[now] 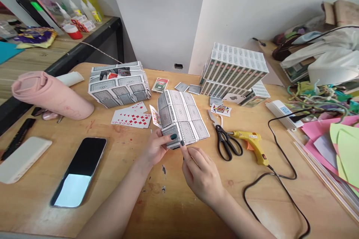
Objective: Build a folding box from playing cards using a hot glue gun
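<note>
My left hand [157, 145] grips the near left corner of a folded panel of joined playing cards [182, 114], thumb on top. The patterned grey backs face up, with white seams between them. My right hand [202, 173] is at the panel's near edge, index fingertip against it and the other fingers curled; its thumb is mostly hidden. A face card [155, 116] stands tilted at the panel's left side. Fanned red-suit cards [131, 116] lie left of it. Black-handled scissors [226, 140] and a yellow glue gun [252, 143] lie to the right.
Behind stand a box made of cards [119, 86] and stacked card packs [235, 69]. A pink tumbler [53, 95], phone [80, 171] and white power bank [24, 160] lie left. The glue gun's black cord [286, 190] loops right, near a power strip [283, 114] and coloured paper [346, 149].
</note>
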Demonstrator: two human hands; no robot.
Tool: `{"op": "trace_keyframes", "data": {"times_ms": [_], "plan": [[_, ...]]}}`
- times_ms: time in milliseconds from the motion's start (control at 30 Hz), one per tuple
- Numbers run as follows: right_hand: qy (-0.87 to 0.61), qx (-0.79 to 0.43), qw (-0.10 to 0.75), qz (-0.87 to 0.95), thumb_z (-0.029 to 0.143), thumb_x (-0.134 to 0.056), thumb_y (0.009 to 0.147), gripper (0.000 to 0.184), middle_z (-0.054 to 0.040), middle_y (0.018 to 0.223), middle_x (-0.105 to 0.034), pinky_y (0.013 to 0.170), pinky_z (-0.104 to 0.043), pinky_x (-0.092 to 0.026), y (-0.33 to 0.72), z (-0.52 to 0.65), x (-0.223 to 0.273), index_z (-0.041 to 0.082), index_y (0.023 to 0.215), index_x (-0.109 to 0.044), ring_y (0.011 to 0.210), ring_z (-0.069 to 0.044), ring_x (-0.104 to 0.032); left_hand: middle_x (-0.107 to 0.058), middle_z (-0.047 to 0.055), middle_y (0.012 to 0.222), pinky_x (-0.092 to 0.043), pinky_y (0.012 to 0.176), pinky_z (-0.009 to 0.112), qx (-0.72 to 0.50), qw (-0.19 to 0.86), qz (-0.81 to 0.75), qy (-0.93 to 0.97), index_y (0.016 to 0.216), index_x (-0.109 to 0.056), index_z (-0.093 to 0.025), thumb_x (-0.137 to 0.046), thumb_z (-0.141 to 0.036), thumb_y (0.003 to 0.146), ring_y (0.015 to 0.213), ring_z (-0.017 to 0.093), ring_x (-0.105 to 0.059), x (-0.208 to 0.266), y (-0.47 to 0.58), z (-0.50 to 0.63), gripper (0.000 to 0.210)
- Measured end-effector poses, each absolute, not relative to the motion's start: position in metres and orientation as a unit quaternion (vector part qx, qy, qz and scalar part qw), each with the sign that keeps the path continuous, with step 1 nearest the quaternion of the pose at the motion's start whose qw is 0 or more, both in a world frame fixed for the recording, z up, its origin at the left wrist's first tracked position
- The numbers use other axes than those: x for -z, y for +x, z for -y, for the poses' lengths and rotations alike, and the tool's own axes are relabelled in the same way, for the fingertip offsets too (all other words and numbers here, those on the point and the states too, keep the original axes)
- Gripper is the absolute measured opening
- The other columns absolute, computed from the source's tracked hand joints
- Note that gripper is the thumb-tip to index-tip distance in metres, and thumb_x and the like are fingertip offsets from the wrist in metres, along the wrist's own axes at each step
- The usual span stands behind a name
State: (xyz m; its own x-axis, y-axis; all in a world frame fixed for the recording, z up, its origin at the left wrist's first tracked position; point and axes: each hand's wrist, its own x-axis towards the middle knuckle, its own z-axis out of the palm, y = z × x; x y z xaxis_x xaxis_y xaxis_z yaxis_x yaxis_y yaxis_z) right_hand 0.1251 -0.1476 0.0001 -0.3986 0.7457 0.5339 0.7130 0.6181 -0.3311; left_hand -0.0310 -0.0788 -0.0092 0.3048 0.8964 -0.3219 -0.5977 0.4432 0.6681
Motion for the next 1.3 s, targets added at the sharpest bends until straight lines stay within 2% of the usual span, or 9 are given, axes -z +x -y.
{"op": "trace_keyframes", "data": {"times_ms": [100,533,667,767,833,1033,1167,1300], "plan": [[-0.42,-0.029,0.354,0.835,0.005,-0.047,0.087,0.067,-0.0136,0.103,-0.064,0.083,-0.034,-0.055,0.127,0.148,0.004,0.013,0.149,-0.022,0.101,-0.023,-0.061,-0.073,0.002,0.072,-0.051,0.06,0.02,-0.481,0.777,-0.341,0.221,0.077,-0.072,-0.013,-0.083,-0.019,0.055,0.063,0.013,-0.065,0.009,-0.03,0.079,0.025],[-0.417,-0.006,0.341,0.842,0.006,-0.047,0.088,0.068,-0.0164,0.105,-0.065,0.083,-0.035,-0.057,0.127,0.152,0.01,0.01,0.149,-0.018,0.1,-0.024,-0.064,-0.072,0.003,0.07,-0.049,0.058,0.022,-0.489,0.772,-0.335,0.231,0.078,-0.07,-0.012,-0.08,-0.017,0.057,0.06,0.013,-0.064,0.009,-0.03,0.079,0.024],[-0.409,-0.004,0.336,0.848,0.006,-0.048,0.087,0.057,-0.0183,0.106,-0.065,0.087,-0.036,-0.056,0.128,0.153,0.01,0.005,0.142,-0.033,0.104,-0.025,-0.063,-0.072,0.003,0.07,-0.05,0.059,0.022,-0.488,0.77,-0.342,0.228,0.078,-0.071,-0.012,-0.081,-0.018,0.056,0.06,0.014,-0.064,0.009,-0.03,0.079,0.025],[-0.387,-0.033,0.327,0.862,0.005,-0.047,0.086,0.04,-0.0182,0.107,-0.066,0.089,-0.037,-0.055,0.126,0.157,0.01,0.004,0.125,-0.05,0.107,-0.027,-0.062,-0.073,0.004,0.073,-0.049,0.057,0.021,-0.497,0.767,-0.341,0.222,0.074,-0.07,-0.012,-0.081,-0.018,0.056,0.063,0.014,-0.066,0.01,-0.029,0.079,0.022],[-0.373,-0.057,0.33,0.865,0.006,-0.048,0.085,0.032,-0.0161,0.104,-0.068,0.088,-0.038,-0.056,0.123,0.16,0.009,0.006,0.116,-0.056,0.105,-0.027,-0.063,-0.073,0.003,0.074,-0.05,0.058,0.021,-0.505,0.763,-0.345,0.211,0.072,-0.07,-0.013,-0.082,-0.017,0.055,0.065,0.014,-0.066,0.011,-0.028,0.08,0.021],[-0.455,-0.213,0.427,0.752,0.014,-0.057,0.087,0.006,-0.0033,0.077,-0.07,0.066,-0.025,-0.055,0.119,0.163,-0.005,0.018,0.088,-0.06,0.072,-0.014,-0.067,-0.073,0.002,0.073,-0.052,0.063,0.021,-0.495,0.765,-0.35,0.216,0.076,-0.072,-0.014,-0.083,-0.019,0.054,0.067,0.014,-0.066,0.011,-0.028,0.08,0.025],[-0.518,-0.384,0.474,0.6,0.021,-0.059,0.087,0.009,-0.0023,0.074,-0.071,0.063,-0.023,-0.054,0.123,0.155,-0.022,0.019,0.08,-0.063,0.067,-0.013,-0.066,-0.072,0.001,0.072,-0.051,0.06,0.02,-0.489,0.765,-0.356,0.222,0.078,-0.072,-0.015,-0.083,-0.019,0.055,0.064,0.012,-0.065,0.011,-0.029,0.08,0.025],[-0.488,-0.565,0.52,0.416,0.031,-0.059,0.087,0.018,-0.0047,0.073,-0.072,0.063,-0.027,-0.056,0.125,0.143,-0.032,0.017,0.078,-0.065,0.064,-0.014,-0.067,-0.073,0.002,0.075,-0.051,0.062,0.021,-0.471,0.774,-0.354,0.231,0.081,-0.071,-0.014,-0.083,-0.021,0.055,0.067,0.013,-0.065,0.01,-0.031,0.079,0.029]]}}
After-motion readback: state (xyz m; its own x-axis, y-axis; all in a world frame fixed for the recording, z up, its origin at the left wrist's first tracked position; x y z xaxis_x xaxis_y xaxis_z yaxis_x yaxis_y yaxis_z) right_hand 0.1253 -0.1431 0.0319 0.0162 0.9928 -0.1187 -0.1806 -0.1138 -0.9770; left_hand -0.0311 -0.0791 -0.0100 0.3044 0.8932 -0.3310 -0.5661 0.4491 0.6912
